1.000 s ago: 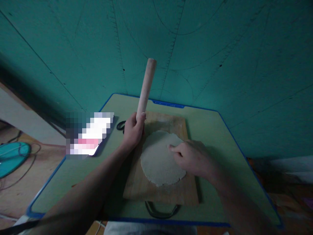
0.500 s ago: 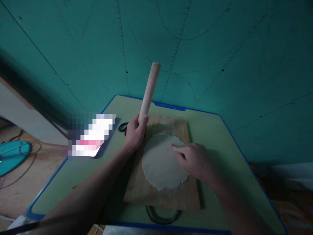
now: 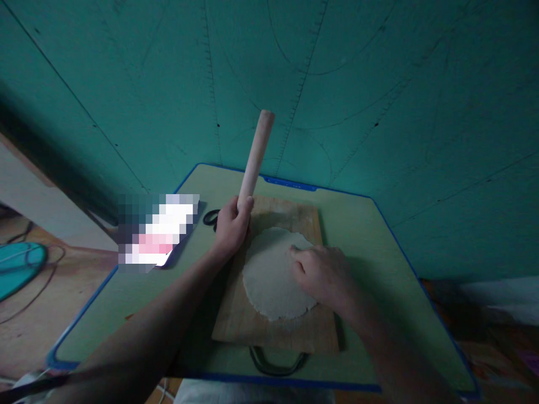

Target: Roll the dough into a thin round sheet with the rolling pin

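Right hand (image 3: 325, 275) slightly farther over dough (image 3: 269, 275)

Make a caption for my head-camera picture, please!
Left hand holds a pale wooden cylindrical rolling pin; right hand over flat round off-white dough on a rectangular brown wooden board.

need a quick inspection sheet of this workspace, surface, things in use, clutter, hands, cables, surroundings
surface: pale green table with blue edging; wooden board on it
things in use: flat, roughly round dough on the board; rolling pin raised at a slant
clutter: bright pixelated screen at left; black looped item, partly hidden; dark curved handle at the board's near end
hands: left hand grips the rolling pin's lower end; right hand is curled over the dough's right side, contact unclear
cables: thin cord at left, off the table
surroundings: teal wall with drawn lines; teal round object at left
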Action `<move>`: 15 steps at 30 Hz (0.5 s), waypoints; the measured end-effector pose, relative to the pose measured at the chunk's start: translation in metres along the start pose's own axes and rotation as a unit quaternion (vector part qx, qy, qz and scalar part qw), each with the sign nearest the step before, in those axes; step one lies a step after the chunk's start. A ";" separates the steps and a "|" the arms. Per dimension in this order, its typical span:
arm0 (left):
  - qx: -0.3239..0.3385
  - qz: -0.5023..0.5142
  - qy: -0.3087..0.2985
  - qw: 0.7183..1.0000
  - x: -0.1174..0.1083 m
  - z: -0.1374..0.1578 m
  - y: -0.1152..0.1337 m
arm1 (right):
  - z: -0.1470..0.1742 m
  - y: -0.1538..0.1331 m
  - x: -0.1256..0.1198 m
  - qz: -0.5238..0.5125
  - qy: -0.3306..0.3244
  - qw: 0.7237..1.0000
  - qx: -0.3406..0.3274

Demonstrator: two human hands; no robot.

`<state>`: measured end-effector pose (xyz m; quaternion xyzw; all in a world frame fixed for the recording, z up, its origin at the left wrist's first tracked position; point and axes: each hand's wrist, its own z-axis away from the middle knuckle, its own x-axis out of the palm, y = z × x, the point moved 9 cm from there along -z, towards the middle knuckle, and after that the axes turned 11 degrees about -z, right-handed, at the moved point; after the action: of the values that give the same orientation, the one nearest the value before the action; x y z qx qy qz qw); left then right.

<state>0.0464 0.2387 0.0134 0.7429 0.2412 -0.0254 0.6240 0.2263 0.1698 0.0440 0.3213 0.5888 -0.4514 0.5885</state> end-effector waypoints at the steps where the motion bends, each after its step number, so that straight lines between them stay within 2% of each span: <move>1: 0.001 0.000 -0.001 1.000 0.000 0.000 0.000 | 0.000 0.004 0.000 -0.015 0.012 1.000 0.000; 6: -0.006 -0.003 -0.008 1.000 0.001 0.001 0.001 | 0.003 0.013 -0.001 -0.065 0.048 0.997 -0.013; 15: 0.004 -0.003 0.000 1.000 0.001 0.001 0.002 | -0.001 -0.011 0.004 0.009 -0.018 1.000 -0.021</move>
<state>0.0482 0.2381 0.0144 0.7449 0.2434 -0.0286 0.6206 0.2159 0.1657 0.0416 0.3060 0.5847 -0.4388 0.6099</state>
